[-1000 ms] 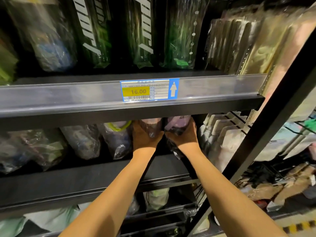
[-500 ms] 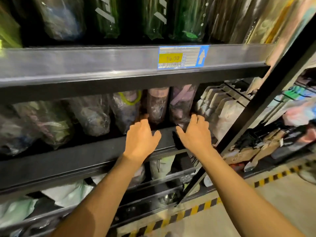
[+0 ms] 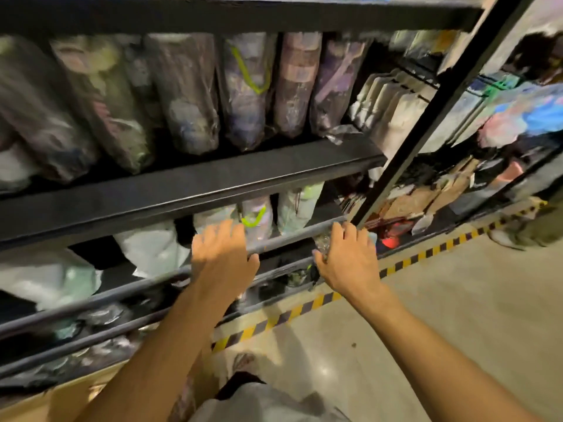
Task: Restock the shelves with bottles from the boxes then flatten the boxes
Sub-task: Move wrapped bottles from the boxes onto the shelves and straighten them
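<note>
Several plastic-wrapped bottles stand in a row on the black middle shelf (image 3: 195,181); the pink bottle (image 3: 297,83) and the purple bottle (image 3: 338,83) are at its right end. My left hand (image 3: 224,254) and my right hand (image 3: 347,260) hover empty, fingers spread, in front of the lower shelf rail (image 3: 292,237), well below those bottles. A cardboard box (image 3: 70,397) shows at the bottom left edge, mostly hidden by my left arm.
More wrapped bottles (image 3: 256,220) sit on the lower shelf behind the rail. A black upright post (image 3: 426,117) slants past my right hand. Hanging packaged goods (image 3: 393,111) fill the rack to the right. Yellow-black tape (image 3: 304,309) edges the floor.
Both hands let go of the pink and purple bottles on the middle shelf and drew back and down to the lower rail. The view tilted downward.
</note>
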`<act>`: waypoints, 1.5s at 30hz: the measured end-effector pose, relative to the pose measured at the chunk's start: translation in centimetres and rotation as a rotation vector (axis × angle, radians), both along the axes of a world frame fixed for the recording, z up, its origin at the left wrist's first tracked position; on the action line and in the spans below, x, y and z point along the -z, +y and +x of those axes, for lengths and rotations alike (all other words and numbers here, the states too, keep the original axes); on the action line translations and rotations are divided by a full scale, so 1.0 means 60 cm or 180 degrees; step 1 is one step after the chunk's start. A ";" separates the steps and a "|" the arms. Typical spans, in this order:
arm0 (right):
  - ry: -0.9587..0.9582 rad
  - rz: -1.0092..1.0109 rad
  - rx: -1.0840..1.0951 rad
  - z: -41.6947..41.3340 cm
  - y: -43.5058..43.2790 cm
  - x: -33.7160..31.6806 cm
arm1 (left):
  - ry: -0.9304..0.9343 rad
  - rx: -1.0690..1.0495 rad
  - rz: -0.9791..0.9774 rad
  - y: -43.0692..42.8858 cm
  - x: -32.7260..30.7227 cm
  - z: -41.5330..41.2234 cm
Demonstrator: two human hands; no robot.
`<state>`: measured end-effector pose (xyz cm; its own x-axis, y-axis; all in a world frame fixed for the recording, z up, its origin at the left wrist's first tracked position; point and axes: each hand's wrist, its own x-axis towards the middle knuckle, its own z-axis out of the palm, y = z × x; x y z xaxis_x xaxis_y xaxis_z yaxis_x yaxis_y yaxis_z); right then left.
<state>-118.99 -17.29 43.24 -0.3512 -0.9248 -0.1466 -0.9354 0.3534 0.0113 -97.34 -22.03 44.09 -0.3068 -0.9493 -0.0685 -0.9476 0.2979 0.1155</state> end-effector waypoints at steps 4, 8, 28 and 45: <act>-0.0032 0.0025 -0.0332 0.070 0.075 0.036 | -0.0114 -0.0213 0.0056 0.114 0.021 0.086; -0.0352 0.0269 -0.0730 0.173 0.162 0.075 | -0.0493 -0.0655 0.0526 0.248 0.063 0.176; -0.0448 0.1411 -0.1425 0.690 0.304 0.306 | -0.0202 -0.1422 0.1832 0.422 0.309 0.704; -0.0815 0.1969 -0.0959 0.792 0.162 1.060 | 0.0445 -0.2303 0.2587 0.297 1.100 0.832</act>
